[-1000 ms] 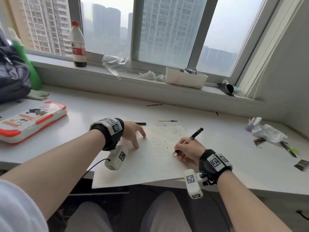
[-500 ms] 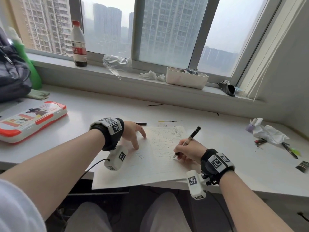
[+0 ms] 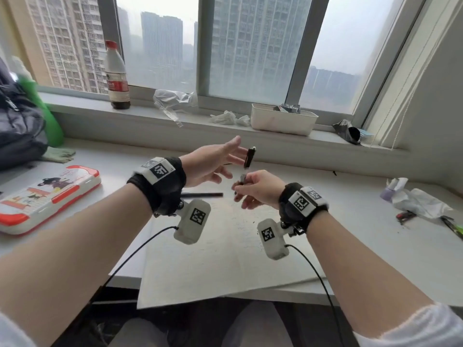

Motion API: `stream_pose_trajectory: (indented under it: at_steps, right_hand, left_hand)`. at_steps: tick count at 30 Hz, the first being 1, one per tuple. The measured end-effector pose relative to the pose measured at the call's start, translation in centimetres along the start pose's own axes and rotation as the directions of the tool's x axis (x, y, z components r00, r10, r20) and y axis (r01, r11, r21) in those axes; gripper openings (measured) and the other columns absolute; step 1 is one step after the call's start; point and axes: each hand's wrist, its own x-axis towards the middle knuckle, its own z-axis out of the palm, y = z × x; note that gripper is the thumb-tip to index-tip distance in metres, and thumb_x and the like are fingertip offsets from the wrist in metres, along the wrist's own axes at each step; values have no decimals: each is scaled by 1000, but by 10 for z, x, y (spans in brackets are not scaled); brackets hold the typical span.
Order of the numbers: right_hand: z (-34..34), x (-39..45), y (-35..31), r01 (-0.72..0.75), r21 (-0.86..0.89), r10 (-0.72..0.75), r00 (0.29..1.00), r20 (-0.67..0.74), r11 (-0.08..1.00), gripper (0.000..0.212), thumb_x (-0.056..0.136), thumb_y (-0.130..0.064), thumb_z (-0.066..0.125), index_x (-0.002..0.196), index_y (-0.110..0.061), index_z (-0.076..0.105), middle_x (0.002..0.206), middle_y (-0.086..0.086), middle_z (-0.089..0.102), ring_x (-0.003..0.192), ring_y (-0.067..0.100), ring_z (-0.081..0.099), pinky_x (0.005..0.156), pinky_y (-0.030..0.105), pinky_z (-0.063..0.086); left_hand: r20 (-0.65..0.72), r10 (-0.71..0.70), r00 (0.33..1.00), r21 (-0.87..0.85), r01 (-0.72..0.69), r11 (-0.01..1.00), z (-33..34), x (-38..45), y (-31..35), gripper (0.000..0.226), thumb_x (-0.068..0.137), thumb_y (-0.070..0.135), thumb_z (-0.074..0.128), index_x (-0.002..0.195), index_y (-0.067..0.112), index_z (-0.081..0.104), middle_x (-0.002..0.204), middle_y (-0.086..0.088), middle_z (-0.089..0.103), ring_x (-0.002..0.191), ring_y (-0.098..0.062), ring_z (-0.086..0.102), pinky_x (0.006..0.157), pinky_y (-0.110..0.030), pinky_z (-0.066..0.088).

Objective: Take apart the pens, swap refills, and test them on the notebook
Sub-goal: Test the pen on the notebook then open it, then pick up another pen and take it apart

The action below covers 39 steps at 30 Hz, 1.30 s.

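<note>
Fingers of our right hand (image 3: pixel 258 190) curl round the lower end of a slim black pen with a pale silver tip section (image 3: pixel 248 163), pinching it and holding it nearly upright above the desk, its dark upper end pointing up toward the window. Just beside it our left hand (image 3: pixel 213 164) is raised too, fingers straight and spread, their tips close to the pen's upper part; we cannot tell whether they touch it. Both wrists wear black bands with white coded tags.

Below our hands lies the open white notebook with faint scribbled lines (image 3: pixel 225 259), its near edge hanging over the front of the pale grey desk (image 3: pixel 375 259). A second thin black pen part (image 3: pixel 203 195) lies flat on the desk at the notebook's far edge, partly hidden behind our left wrist.

Farther out, a red-and-white pencil case with cartoon print (image 3: pixel 47 196) sits to the left. Crumpled white tissue (image 3: pixel 421 200) lies to the right. On the sill stand a clear plastic bottle with a red cap (image 3: pixel 116 76) and a white rectangular tub (image 3: pixel 283 118).
</note>
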Motion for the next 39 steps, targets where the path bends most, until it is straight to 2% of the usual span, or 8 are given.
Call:
stream_pose_trajectory:
  at_steps: [4, 9, 15, 17, 21, 27, 35, 39]
  right_hand:
    - [7, 32, -18, 81, -77, -79, 996, 31, 994, 9, 93, -18, 63, 95, -10, 66, 75, -1, 74, 59, 12, 70, 54, 22, 53]
    - [12, 53, -17, 119, -61, -115, 991, 76, 991, 14, 94, -18, 63, 99, -6, 66, 76, 0, 74, 58, 11, 68, 53, 20, 52]
    - [5, 74, -1, 142, -132, -148, 988, -38, 981, 11, 83, -37, 75, 88, -27, 76, 63, -13, 69, 54, 2, 57, 55, 20, 48]
    - [-3, 84, 3, 136, -101, -145, 985, -89, 986, 8, 75, -41, 81, 79, -34, 78, 66, -13, 69, 60, 4, 56, 63, 24, 45]
    - [-2, 105, 8, 113, -80, -116, 993, -37, 990, 10, 73, -34, 84, 80, -30, 79, 74, -11, 74, 64, -2, 61, 68, 22, 50]
    - [2, 131, 20, 60, -135, -55, 998, 39, 989, 12, 83, -13, 76, 88, -22, 72, 82, -2, 70, 70, 6, 61, 65, 21, 50]
    - [14, 150, 30, -8, -397, 31, 998, 51, 918, 6, 74, -30, 81, 75, -34, 77, 75, -15, 71, 71, 4, 63, 66, 21, 45]
    - [12, 149, 28, -10, -440, 50, 996, 78, 898, 11, 74, -36, 80, 85, -33, 78, 85, -14, 73, 83, 7, 66, 75, 22, 50]
  left_hand:
    - [-12, 1, 1000, -61, -1, 998, -9, 7, 12, 41, 100, 49, 40, 104, 15, 63, 111, -11, 71, 66, -16, 53, 56, -27, 38]
    - [-30, -69, 997, -197, 62, 978, -30, 18, 5, 34, 102, 44, 39, 95, 14, 54, 88, -8, 59, 62, -17, 52, 55, -26, 43]
    - [-57, 4, 998, -270, -19, 963, -56, 35, -14, 38, 105, 36, 34, 97, 7, 58, 91, -14, 65, 68, -21, 60, 61, -29, 51]
    - [-81, 35, 996, -160, -48, 986, -75, 39, -27, 34, 102, 32, 45, 97, 6, 65, 93, -10, 70, 75, -18, 65, 63, -26, 55]
    - [-159, 43, 986, 289, 5, 957, -99, 45, -64, 13, 89, 8, 68, 100, 11, 74, 92, -11, 75, 76, -10, 70, 65, -16, 56]
    - [-238, -108, 965, 461, 210, 862, -112, 59, -113, 10, 79, 26, 79, 85, 19, 75, 85, -1, 77, 78, -14, 70, 75, -30, 59]
    - [-179, -235, 955, 554, 295, 778, -111, 69, -139, 7, 77, 29, 79, 79, 26, 73, 75, 12, 72, 65, -8, 65, 62, -17, 48]
    - [-139, -298, 944, 601, 320, 733, -111, 73, -134, 11, 81, 35, 75, 86, 26, 72, 79, 8, 71, 66, -9, 64, 62, -19, 50]
